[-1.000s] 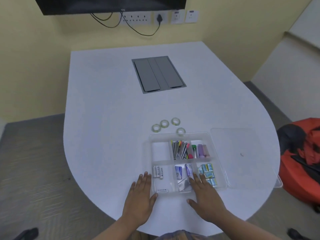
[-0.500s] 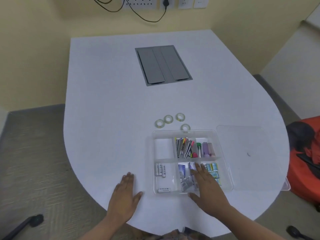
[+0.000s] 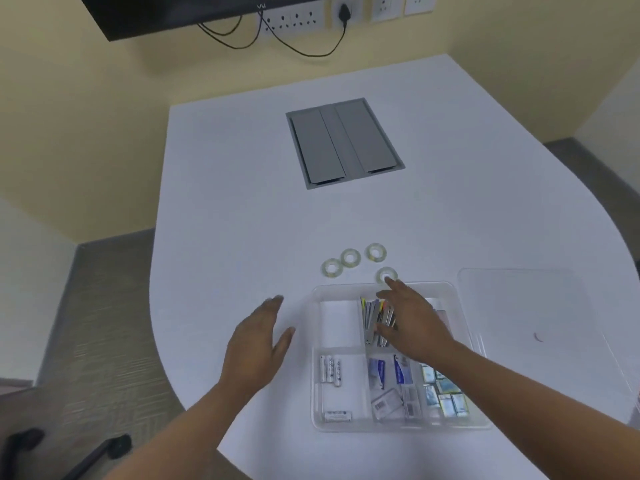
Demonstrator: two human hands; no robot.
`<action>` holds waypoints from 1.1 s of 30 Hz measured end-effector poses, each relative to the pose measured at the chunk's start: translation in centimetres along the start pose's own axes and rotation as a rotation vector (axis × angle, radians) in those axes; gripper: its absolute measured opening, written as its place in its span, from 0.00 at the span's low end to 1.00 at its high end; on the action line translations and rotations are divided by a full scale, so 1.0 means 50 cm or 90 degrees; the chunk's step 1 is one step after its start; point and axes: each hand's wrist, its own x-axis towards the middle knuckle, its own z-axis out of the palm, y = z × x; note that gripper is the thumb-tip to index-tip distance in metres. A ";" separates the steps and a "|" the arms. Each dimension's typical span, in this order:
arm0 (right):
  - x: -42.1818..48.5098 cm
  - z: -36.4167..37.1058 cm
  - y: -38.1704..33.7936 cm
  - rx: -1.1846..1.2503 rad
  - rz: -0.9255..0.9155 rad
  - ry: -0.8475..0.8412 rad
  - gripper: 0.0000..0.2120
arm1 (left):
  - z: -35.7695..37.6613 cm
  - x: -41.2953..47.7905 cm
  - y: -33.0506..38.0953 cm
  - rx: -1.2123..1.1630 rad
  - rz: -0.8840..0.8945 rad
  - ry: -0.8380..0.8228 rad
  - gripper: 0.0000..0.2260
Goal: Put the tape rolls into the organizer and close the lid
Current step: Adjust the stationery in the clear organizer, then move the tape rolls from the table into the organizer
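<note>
The right hand (image 3: pixel 412 320) reaches open-fingered over the clear organizer (image 3: pixel 398 423), fingertips at the nearest of four tape rolls (image 3: pixel 386 274) on the table (image 3: pixel 225 216), while the left hand (image 3: pixel 256 344) hovers open, empty.

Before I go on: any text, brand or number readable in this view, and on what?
"VU", roughly: small logo on the bottom edge of the black screen, only just legible.
Batteries: print too blurred to read.
Blue-and-white packets: print too blurred.
Small boxes in the organizer: too small.
Barcode label: unreadable.
</note>
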 end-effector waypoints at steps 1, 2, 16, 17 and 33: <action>0.015 -0.005 0.004 -0.007 0.004 0.002 0.29 | -0.002 0.029 0.007 0.018 0.037 0.014 0.25; 0.029 -0.010 0.007 -0.012 0.009 0.005 0.28 | -0.003 0.057 0.014 0.025 0.064 0.019 0.24; 0.192 -0.017 0.037 0.036 0.245 -0.022 0.21 | 0.080 0.318 0.073 -0.051 -0.052 -0.136 0.31; 0.202 -0.017 0.040 0.034 0.264 -0.020 0.21 | 0.089 0.329 0.074 -0.048 -0.077 -0.151 0.30; 0.256 0.041 0.069 0.000 0.392 -0.017 0.25 | 0.172 0.423 0.061 0.084 -0.046 -0.291 0.29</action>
